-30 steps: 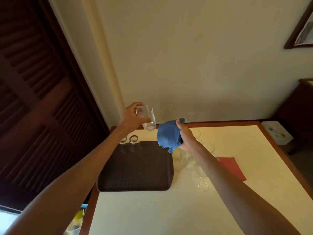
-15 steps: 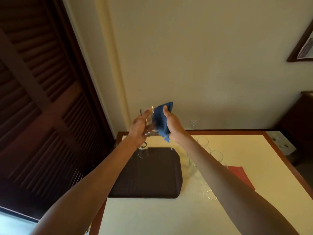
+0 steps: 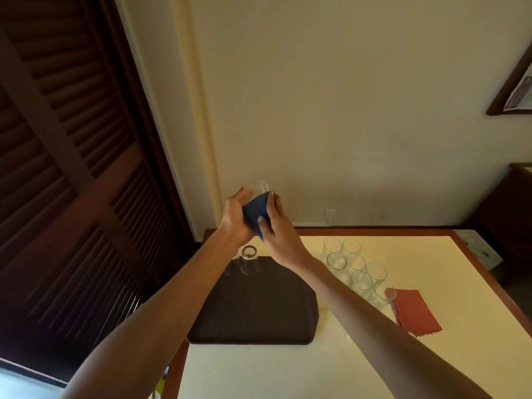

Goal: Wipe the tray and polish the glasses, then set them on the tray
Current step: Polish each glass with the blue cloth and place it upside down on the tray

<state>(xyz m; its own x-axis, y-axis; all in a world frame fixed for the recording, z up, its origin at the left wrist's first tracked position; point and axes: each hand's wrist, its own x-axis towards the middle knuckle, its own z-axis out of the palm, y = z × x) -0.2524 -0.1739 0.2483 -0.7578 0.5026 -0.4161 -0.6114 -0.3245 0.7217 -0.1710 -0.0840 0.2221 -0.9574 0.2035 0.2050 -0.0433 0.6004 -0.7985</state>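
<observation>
Here, both hands are raised together above the far end of a desk [image 3: 288, 370], in front of a plain cream wall. The left hand [image 3: 234, 217] grips a clear glass [image 3: 256, 187], fingers curled round its side; only the upper part of the glass shows above the hands. The right hand [image 3: 277, 226] clasps a blue cloth [image 3: 256, 213], thumb and fingers wrapped over it, pressing it against the glass. The cloth covers most of the glass between the two hands.

Below the hands, a dark brown tray [image 3: 259, 306] lies flat on the left part of the desk. Two tray glasses [image 3: 249, 256] stand at its far left corner, one partly hidden behind the left forearm. To the right of the tray, a cluster of glasses [image 3: 355, 266] stands close together on the desk, partly behind the right forearm. A red cloth [image 3: 414, 311] lies flat just beside the nearest of them. A dark louvred door [image 3: 72, 168] fills the left side, and a picture frame [image 3: 515, 84] hangs at the upper right.
</observation>
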